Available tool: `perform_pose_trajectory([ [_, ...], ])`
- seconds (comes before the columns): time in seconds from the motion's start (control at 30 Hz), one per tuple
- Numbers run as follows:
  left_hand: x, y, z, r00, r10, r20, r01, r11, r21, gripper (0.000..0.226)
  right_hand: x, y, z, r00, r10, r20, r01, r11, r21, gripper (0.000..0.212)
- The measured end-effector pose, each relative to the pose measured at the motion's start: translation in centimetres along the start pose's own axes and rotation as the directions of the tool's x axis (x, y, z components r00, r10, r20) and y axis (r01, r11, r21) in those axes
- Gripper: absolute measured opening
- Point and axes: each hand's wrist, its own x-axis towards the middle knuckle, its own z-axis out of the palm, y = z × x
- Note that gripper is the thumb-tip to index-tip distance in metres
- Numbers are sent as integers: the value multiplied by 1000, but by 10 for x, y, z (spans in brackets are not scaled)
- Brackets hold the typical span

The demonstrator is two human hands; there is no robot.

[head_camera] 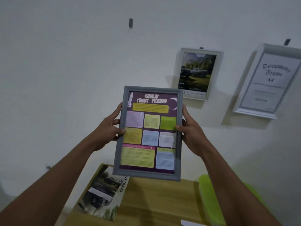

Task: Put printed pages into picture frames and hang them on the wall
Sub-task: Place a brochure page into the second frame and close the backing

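The white wall filled the view behind the grey frame, which was held upright in the air in front of it, its lower edge over the wooden surface. Far to the right of the grey frame and higher, a white frame hung on the wall with a sheet reading "Document Frame A4". Between the two, just past the grey frame's upper right corner, a smaller white frame hung with a picture of cars before trees and mountains. Below the grey frame's lower left corner a loose print lay on the surface, the letters "UX TRAVO" along its edge; a bright green object lay to the lower right. Inside the grey frame sat a purple printed page headed "GIRLS' FIRST PERIOD" over coloured text boxes too blurred to read. The left hand held the frame's left rail at mid-height, its grip closed with the thumb on the front; the right hand gripped the right rail likewise. Above the frame a small dark hook stuck out from the wall.
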Motion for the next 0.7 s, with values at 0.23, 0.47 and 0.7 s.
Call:
perform_pose_trajectory([
  [0.23, 55, 40, -80, 988, 146, -53, -141, 986, 88, 96, 79, -41, 51, 986, -162, -30, 159, 984, -80, 79],
  [0.47, 129, 67, -156, 958, 281, -58, -273, 954, 124, 89, 161, -64, 93, 962, -271, -34, 261, 950, -170, 91],
  [0.7, 197, 90, -186, 907, 415, -67, -390, 891, 232, 89, 222, -93, 105, 924, -372, -93, 341, 908, -246, 84],
])
